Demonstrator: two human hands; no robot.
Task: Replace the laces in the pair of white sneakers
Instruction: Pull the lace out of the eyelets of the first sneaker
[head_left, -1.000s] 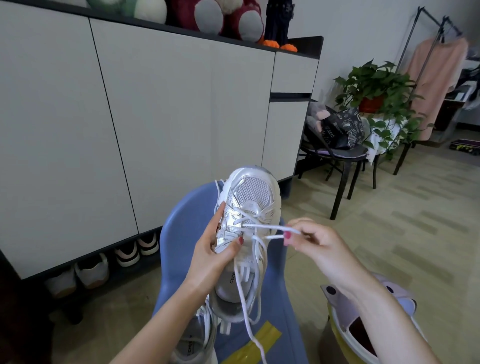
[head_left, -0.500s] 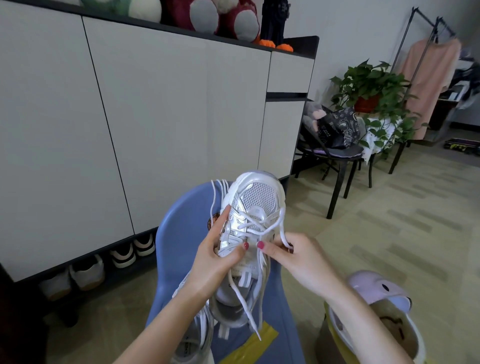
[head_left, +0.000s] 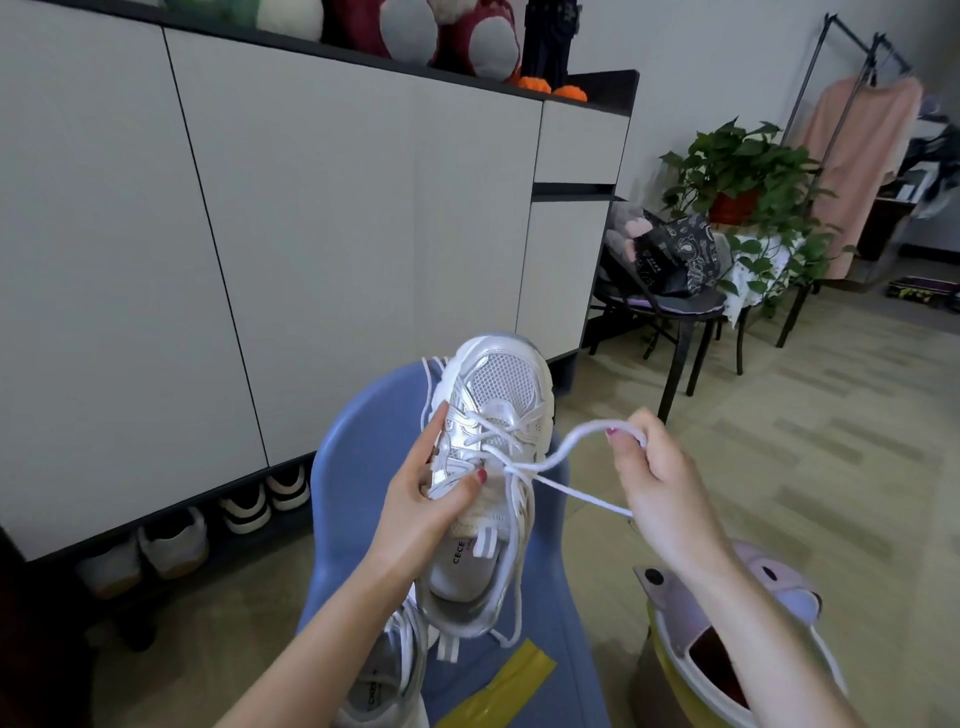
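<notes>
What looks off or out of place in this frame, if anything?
Nothing damaged or spilled. The left hand grips the white mesh sneaker while the right hand pinches a loop of white lace drawn sideways. The second white sneaker lies on the blue plastic chair.

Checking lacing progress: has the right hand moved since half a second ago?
Yes. The right hand has pulled away from the sneaker toward the right, drawing a loop of lace out sideways; earlier it was pinching right at the eyelets.
</notes>
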